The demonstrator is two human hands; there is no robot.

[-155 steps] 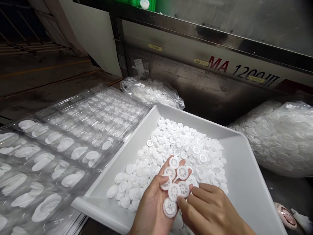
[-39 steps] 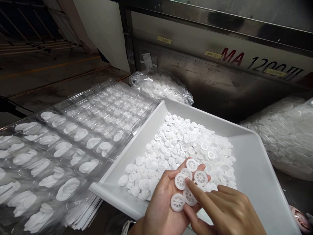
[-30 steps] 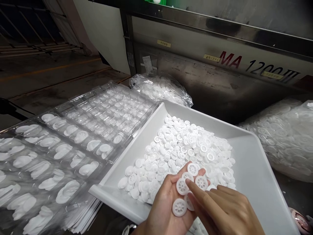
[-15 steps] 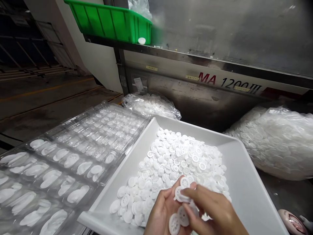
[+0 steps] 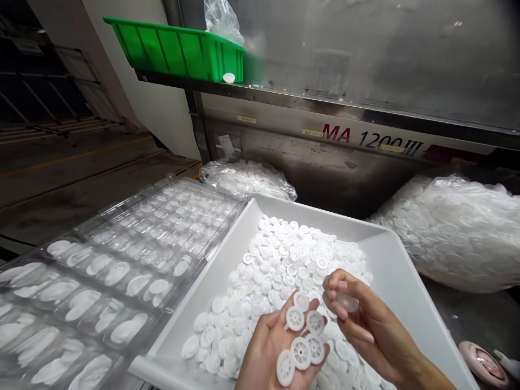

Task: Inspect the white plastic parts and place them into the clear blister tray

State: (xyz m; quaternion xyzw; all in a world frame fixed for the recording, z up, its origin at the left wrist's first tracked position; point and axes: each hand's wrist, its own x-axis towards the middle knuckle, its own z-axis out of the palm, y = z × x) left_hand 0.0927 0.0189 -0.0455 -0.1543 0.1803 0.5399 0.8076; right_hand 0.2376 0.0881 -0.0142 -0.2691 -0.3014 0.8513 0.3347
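My left hand [image 5: 266, 346] is palm up, fingers slightly curled, with several small white spoked plastic wheels [image 5: 300, 352] lying flat across the palm and fingers. Just to the right, my right hand [image 5: 361, 319] has its fingers curled around a white plastic wheel [image 5: 347, 301], seen only in part; whether it holds more than one is hidden. Both hands are over a light grey bin [image 5: 406, 303]. Inside the bin lies a heap of similar white wheels [image 5: 292, 260], some spoked and some showing a plain face.
Clear plastic compartment trays [image 5: 134, 254] stand left of the bin, the nearer compartments holding white wheels. Filled clear bags lie behind [image 5: 252, 179] and at right [image 5: 459, 233]. A green crate [image 5: 179, 54] rests on the machine ledge. A pink rounded object [image 5: 481, 363] sits lower right.
My right hand has lifted off my left palm and moved right and up, with a white wheel in its fingers. The wheels on my left palm now lie uncovered and spread out.
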